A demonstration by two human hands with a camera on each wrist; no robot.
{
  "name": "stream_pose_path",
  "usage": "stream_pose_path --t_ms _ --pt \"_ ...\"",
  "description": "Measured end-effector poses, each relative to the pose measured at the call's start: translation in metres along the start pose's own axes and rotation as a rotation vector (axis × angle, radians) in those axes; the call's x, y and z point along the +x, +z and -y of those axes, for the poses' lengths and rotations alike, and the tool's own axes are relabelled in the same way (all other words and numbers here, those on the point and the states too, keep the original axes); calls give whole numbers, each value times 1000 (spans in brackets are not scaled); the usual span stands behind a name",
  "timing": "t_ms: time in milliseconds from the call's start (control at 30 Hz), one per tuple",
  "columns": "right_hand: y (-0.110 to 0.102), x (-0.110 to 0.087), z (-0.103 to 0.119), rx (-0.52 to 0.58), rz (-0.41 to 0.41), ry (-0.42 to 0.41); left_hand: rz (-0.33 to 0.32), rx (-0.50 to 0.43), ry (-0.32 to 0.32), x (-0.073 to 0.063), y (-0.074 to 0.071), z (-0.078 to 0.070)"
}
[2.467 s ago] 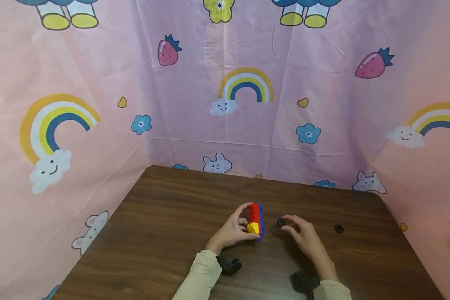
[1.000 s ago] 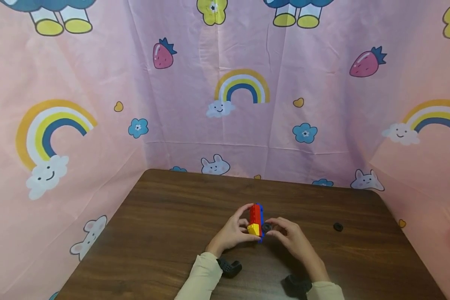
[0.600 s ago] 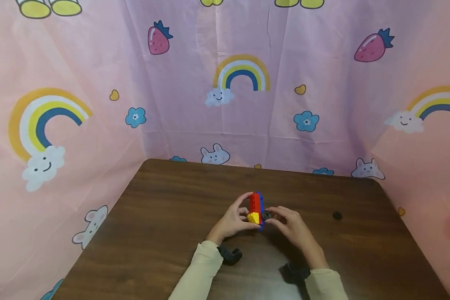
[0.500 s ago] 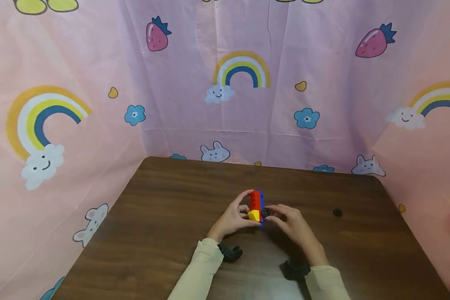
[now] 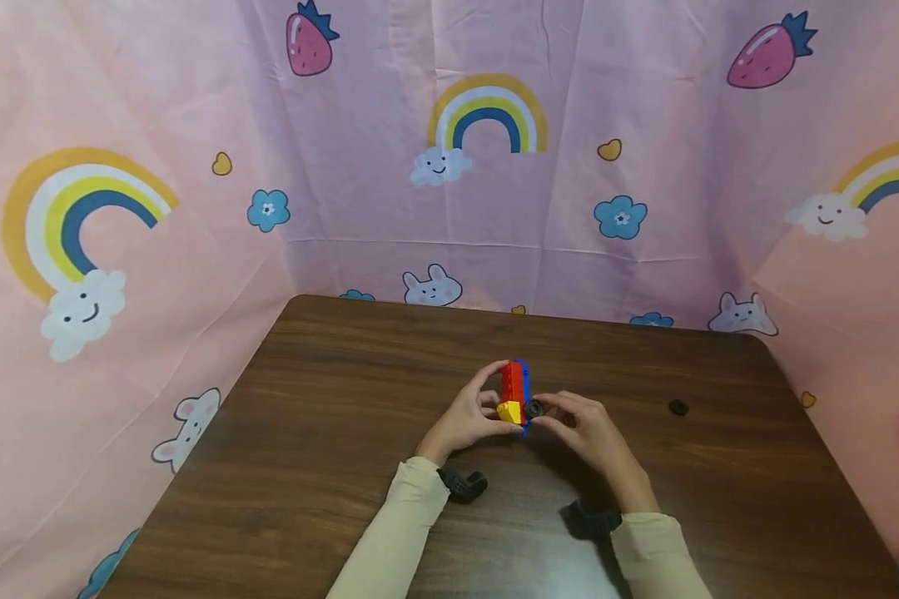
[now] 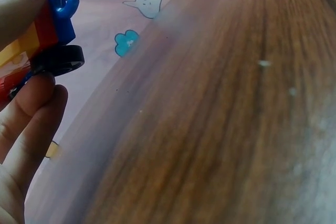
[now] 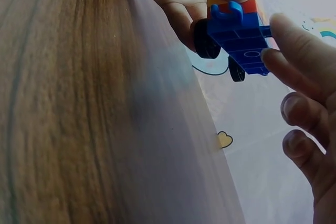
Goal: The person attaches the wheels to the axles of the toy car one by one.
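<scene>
Along the back, a pink cloth (image 5: 348, 158) is hung, behind a brown counter (image 5: 345, 416). Over the counter, a red, yellow and blue toy car (image 5: 513, 381) is held by the left grip (image 5: 460, 425). Beside its blue base (image 7: 240, 44), a black wheel (image 5: 533, 408) is pinched by the right grip (image 5: 592, 430). Farther right, a loose wheel (image 5: 677, 407) can be seen.

A brown desk (image 5: 330, 416) fills the lower centre, while pink cloth (image 5: 367, 125) printed with rainbows (image 5: 487, 93) and strawberries (image 5: 310, 46) spans the frame's upper half.
</scene>
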State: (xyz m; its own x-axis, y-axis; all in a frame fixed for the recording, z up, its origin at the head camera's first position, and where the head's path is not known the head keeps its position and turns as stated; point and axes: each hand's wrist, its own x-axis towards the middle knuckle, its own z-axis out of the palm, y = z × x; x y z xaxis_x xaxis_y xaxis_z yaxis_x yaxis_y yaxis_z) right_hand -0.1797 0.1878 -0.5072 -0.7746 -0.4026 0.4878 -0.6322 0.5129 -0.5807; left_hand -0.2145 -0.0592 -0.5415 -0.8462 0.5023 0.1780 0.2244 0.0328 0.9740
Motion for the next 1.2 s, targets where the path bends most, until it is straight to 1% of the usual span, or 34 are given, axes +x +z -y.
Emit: stream_pose_path --t_ms 167,300,433,667,800,933,1033,1133,1200 --pt "-2 0 1 2 19 21 -6 -13 1 -1 0 0" --pt "-3 0 3 1 20 -3 1 -26 6 0 -1 0" --pt "-4 0 3 0 32 -20 8 -18 5 0 -1 1" --pt "-4 1 3 -1 54 -40 -11 16 -21 -1 -1 1" --pt "-6 5 2 -32 48 -54 -14 20 -7 3 -3 -2" --pt "-8 8 5 -60 75 -28 8 14 -13 6 -4 -3" --pt "-8 6 5 -60 100 -11 28 33 -30 3 -2 -1" --pt "-5 1 4 -32 112 -29 41 52 -40 0 0 1" --pt "-3 -2 3 -25 123 -45 55 42 -41 -3 2 2"
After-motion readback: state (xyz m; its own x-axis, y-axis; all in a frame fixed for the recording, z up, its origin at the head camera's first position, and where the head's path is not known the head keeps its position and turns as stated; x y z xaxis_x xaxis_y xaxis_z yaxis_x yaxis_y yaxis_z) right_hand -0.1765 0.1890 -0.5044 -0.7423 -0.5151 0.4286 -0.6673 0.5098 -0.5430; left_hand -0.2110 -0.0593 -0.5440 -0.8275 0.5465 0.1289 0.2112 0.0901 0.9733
